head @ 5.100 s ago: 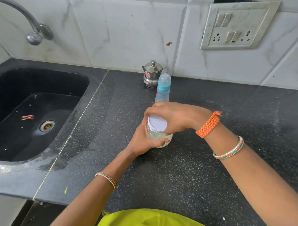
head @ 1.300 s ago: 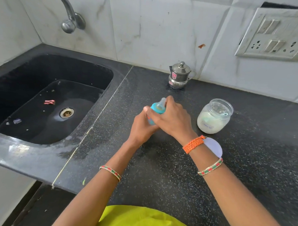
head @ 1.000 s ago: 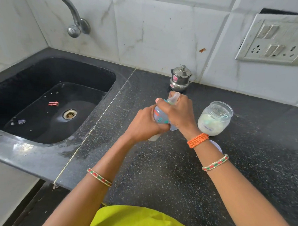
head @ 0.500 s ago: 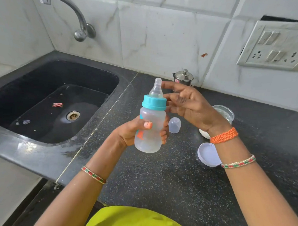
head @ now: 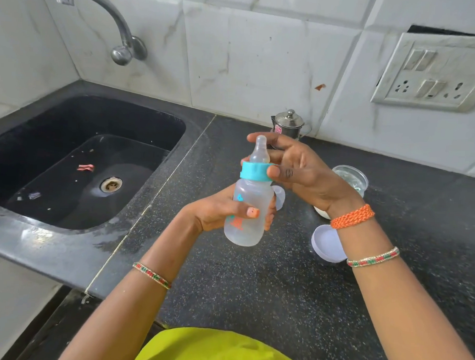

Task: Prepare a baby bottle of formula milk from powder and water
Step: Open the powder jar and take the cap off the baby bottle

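Head view: left hand (head: 216, 211) grips bottle (head: 247, 215) upright.

The translucent, frosted-white plastic baby bottle (head: 248, 213) carries a turquoise screw ring (head: 255, 172) under a clear, colourless teat (head: 259, 151), with small turquoise and orange printed motifs on its side. Right of the bottle lies a round white plastic jar lid (head: 326, 243); beyond that lid stands a clear glass jar (head: 350, 182) holding white powder. Behind the bottle, a shiny silver steel pot (head: 289, 125) bears a pink label. The countertop (head: 252, 303) under the bottle is black stone speckled with white. Left of the bottle, the sink (head: 56, 133) is plain black with a silver drain ring (head: 111, 184). The wall tiles (head: 250, 58) behind are white, veined grey.
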{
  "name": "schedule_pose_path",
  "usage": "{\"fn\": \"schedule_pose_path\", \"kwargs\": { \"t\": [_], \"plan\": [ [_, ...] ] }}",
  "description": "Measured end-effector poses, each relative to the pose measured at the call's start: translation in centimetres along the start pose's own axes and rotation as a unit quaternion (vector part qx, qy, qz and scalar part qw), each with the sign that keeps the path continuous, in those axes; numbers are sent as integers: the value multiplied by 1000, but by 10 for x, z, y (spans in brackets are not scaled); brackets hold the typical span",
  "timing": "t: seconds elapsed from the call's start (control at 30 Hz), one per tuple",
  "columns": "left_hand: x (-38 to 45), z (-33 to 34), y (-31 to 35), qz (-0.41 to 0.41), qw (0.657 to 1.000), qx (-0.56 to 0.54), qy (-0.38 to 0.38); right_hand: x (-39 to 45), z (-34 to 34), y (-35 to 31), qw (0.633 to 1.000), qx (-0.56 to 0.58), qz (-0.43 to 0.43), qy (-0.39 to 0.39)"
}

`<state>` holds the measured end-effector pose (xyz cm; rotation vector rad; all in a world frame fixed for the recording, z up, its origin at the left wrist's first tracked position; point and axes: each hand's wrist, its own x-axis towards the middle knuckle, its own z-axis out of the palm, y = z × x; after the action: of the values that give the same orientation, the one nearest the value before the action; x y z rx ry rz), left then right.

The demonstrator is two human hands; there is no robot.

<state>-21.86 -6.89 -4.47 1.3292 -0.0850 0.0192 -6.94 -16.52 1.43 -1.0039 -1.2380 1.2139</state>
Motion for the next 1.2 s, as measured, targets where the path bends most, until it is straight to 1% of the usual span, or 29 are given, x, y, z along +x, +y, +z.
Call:
{"fn": "schedule_pose_path", "kwargs": {
  "t": [0.07,0.13,0.17,0.23,0.3,0.37,0.43,0.5,0.6,0.7,0.73,0.83,0.9,0.97,1.0,1.07,1.13,1.17,1.2],
  "plan": [
    [-2,-8,-5,-5,996,56,68,5,-9,7,998,23,-9,53],
    [-3,-16,-14,-15,981,98,166,14,-20,21,988,31,-7,151],
    [-4,-19,-19,-18,970,110,215,19,-25,30,979,3,0,202],
    [-7,-26,-28,-18,948,126,292,30,-36,52,952,-101,25,286],
    [-9,-31,-36,-23,925,152,348,40,-44,75,923,-188,64,329],
    [-8,-35,-41,-46,898,190,395,49,-48,94,904,-238,104,339],
    [-7,-37,-46,-58,885,211,410,56,-50,107,890,-294,124,325],
    [-4,-39,-49,-61,880,228,412,64,-49,115,870,-376,135,290],
    [-2,-44,-54,-75,868,282,401,71,-47,118,827,-487,158,233],
    [1,-44,-59,-69,871,296,386,71,-46,121,786,-566,184,171],
    [1,-44,-61,-66,874,292,384,70,-45,121,779,-577,188,155],
    [1,-44,-62,-55,882,279,375,67,-42,116,781,-578,208,114],
    [0,-43,-62,-51,877,291,378,62,-39,107,782,-575,216,102],
    [-2,-39,-61,-37,863,309,398,52,-40,93,778,-580,195,139],
    [-3,-35,-59,-23,853,320,411,44,-42,84,769,-590,172,174],
    [-3,-24,-51,25,826,355,437,22,-50,60,737,-608,117,270],
    [3,-10,-39,106,791,400,450,-6,-66,34,708,-603,92,356],
    [8,-3,-31,155,776,418,447,-20,-76,22,693,-604,105,381],
    [15,5,-24,199,764,429,439,-35,-87,9,677,-607,139,391]
  ]
}}
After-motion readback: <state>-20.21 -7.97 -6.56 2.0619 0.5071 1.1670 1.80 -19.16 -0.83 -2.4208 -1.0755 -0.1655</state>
